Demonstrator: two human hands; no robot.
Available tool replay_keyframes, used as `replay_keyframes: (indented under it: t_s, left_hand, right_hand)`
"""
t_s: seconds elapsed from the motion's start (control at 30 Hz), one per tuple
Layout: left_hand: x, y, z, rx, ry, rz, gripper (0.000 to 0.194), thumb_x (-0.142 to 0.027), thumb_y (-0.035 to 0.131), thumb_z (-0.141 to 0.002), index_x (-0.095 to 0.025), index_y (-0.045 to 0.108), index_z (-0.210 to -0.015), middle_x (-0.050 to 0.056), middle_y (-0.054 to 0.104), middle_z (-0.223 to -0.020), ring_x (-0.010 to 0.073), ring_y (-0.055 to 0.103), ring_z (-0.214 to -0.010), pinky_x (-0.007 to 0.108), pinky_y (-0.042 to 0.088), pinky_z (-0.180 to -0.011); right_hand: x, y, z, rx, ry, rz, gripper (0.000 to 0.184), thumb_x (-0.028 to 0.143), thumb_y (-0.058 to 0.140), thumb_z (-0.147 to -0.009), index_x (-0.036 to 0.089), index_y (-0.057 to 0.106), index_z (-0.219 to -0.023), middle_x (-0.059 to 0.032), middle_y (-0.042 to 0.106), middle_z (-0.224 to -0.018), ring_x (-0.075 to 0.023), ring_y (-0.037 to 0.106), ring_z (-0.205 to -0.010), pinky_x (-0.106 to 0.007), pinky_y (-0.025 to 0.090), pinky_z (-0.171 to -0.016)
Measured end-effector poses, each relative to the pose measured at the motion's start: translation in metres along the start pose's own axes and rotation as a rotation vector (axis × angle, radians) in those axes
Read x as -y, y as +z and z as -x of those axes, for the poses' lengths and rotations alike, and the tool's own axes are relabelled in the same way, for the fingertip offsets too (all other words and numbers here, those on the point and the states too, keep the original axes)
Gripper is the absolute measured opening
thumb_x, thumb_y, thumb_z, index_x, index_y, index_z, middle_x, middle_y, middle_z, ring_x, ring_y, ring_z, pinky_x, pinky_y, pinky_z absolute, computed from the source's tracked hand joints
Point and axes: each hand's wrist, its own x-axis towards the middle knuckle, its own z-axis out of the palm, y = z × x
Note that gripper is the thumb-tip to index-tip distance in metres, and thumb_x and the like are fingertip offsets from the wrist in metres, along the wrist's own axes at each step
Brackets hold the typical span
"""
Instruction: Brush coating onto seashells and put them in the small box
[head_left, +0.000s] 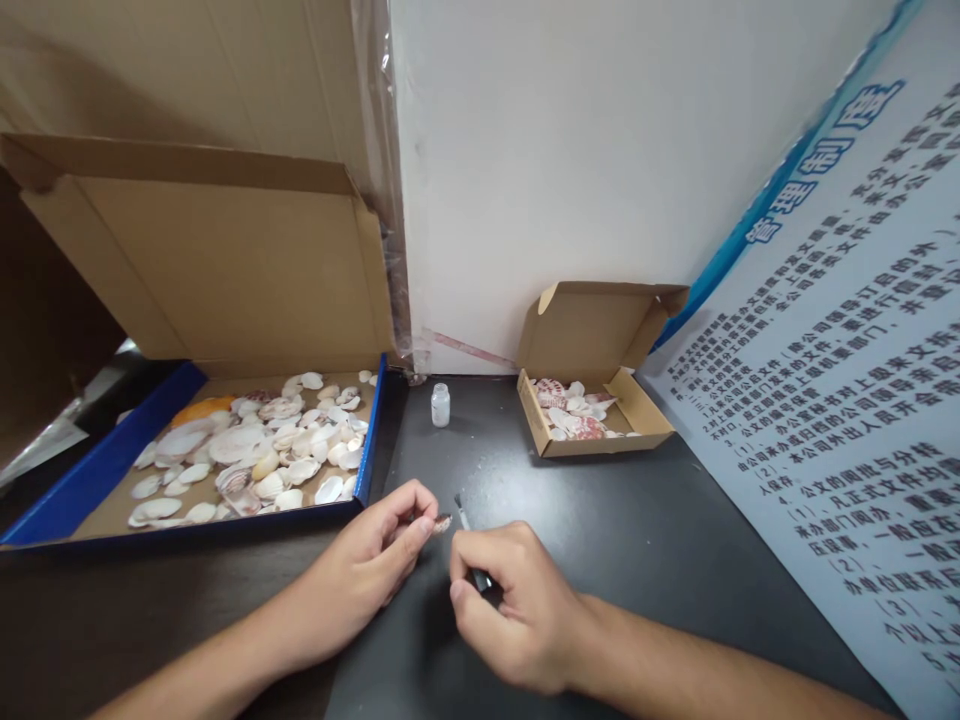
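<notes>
My left hand [382, 545] is closed, pinching a small brownish shell [443, 523] between thumb and forefinger. Much of that shell is hidden by the fingers. In my right hand [517, 605] a thin brush [463, 514] is gripped, its dark tip up beside the shell with a narrow gap between them. Part of the brush's black handle shows between the fingers. A small bottle [440, 406] with whitish contents stands upright beyond my hands, and no cap shows on it.
At left, an open blue-edged cardboard box [373, 430] holds many shells [247, 445]. A smaller open cardboard box [615, 445] with patterned shells [574, 405] sits at the back right. A white wall panel [540, 170] and a printed poster [847, 400] bound the black tabletop [660, 580].
</notes>
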Motion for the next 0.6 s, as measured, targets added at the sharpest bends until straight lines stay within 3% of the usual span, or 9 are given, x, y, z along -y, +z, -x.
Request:
replay_keyframes:
  t_s: [0.1,0.23,0.37,0.53,0.6]
  left_hand:
    - [-0.0019,0.0008,-0.0008,-0.011,0.016,-0.023,0.033,-0.052,0.044,-0.096,-0.021,0.044,-0.088,-0.008,0.034,-0.063,0.0081,0.028,-0.052,0.020,0.026,-0.048]
    - [-0.0017,0.0007,-0.0014,-0.021,0.036,-0.024,0.031,-0.051,0.045,-0.095,-0.021,0.045,-0.087,-0.007,0.036,-0.064,0.0084,0.028,-0.051,0.021,0.025,-0.047]
    - [-0.0015,0.0004,-0.0003,-0.026,0.046,-0.043,0.030,-0.050,0.045,-0.095,-0.021,0.046,-0.087,-0.006,0.038,-0.065,0.0092,0.028,-0.053,0.021,0.024,-0.048]
    - [-0.0035,0.0005,0.0009,-0.032,0.053,-0.046,0.030,-0.050,0.045,-0.095,-0.021,0.045,-0.086,-0.006,0.037,-0.064,0.0097,0.029,-0.053,0.021,0.025,-0.049]
    - [-0.0039,0.0007,0.0009,-0.034,0.050,-0.047,0.030,-0.050,0.045,-0.095,-0.021,0.045,-0.086,-0.006,0.037,-0.064,0.0099,0.029,-0.053,0.021,0.025,-0.049]
  right_hand:
    - [-0.0008,0.0005,0.0007,0.049,-0.081,0.014,0.009,0.019,0.047,-0.067,0.019,0.041,-0.061,0.0068,0.034,-0.047,-0.0067,0.031,-0.042,-0.019,0.027,-0.046]
    - [-0.0014,0.0012,0.0014,0.017,0.057,0.078,0.012,0.018,0.046,-0.068,0.020,0.040,-0.059,0.0068,0.031,-0.047,-0.0069,0.030,-0.042,-0.019,0.024,-0.045]
    - [-0.0011,0.0016,0.0010,0.044,-0.055,0.038,0.009,0.020,0.045,-0.066,0.020,0.040,-0.059,0.0069,0.032,-0.047,-0.0072,0.031,-0.042,-0.019,0.027,-0.045]
    - [-0.0015,0.0022,0.0015,-0.008,0.030,0.070,0.013,0.018,0.046,-0.069,0.020,0.038,-0.059,0.0072,0.030,-0.047,-0.0060,0.028,-0.040,-0.018,0.023,-0.043]
    - [-0.0014,0.0023,0.0017,0.009,-0.019,0.045,0.012,0.018,0.046,-0.067,0.020,0.038,-0.059,0.0073,0.030,-0.046,-0.0061,0.030,-0.040,-0.018,0.025,-0.043]
